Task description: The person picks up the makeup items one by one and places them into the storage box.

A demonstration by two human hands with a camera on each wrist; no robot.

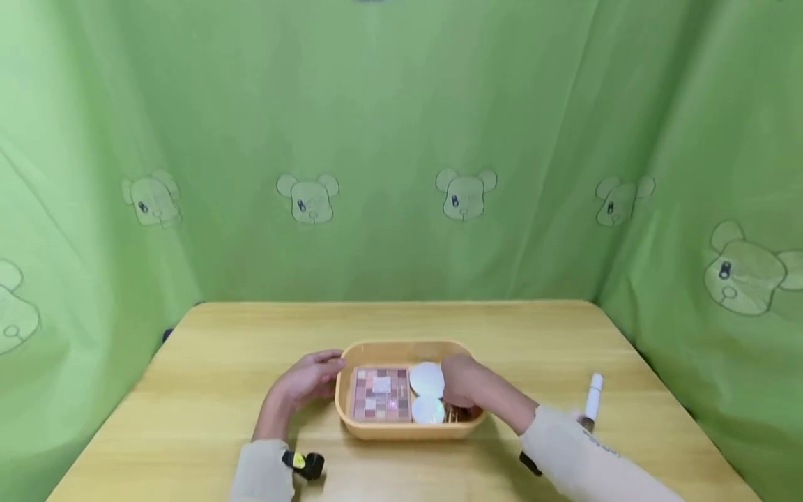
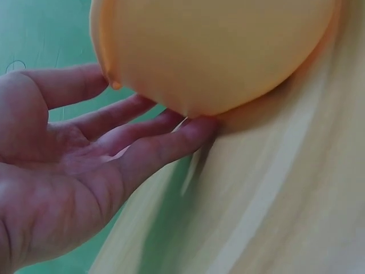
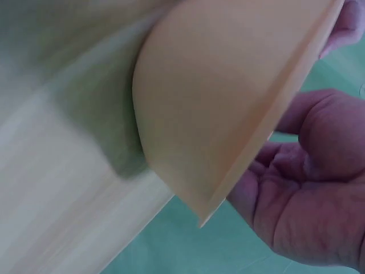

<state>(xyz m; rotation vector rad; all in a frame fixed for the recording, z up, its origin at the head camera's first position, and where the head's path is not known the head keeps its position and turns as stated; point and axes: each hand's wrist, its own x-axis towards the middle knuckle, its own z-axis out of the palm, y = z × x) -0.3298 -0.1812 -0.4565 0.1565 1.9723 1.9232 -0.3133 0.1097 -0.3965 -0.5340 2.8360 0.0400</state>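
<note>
A yellow plastic tray [image 1: 410,432] stands on the table. In it lie an eyeshadow palette [image 1: 370,411] with many small squares and two white round pieces, one behind [image 1: 426,381] and one in front [image 1: 429,410]. My left hand [image 1: 311,380] touches the tray's left end; the left wrist view shows its fingers [image 2: 154,151] loosely extended along the wall. My right hand [image 1: 463,382] reaches down into the tray's right end, beside small gold-coloured items [image 1: 452,415]. In the right wrist view its curled fingers go behind the tray wall [image 3: 211,97], so I cannot tell what they hold.
A white tube [image 1: 593,396] with a dark end lies on the wooden table [image 1: 251,335] to the right, close to my right sleeve [image 1: 583,453]. Green curtains [image 1: 401,265] with bear drawings hang behind the table and at both sides.
</note>
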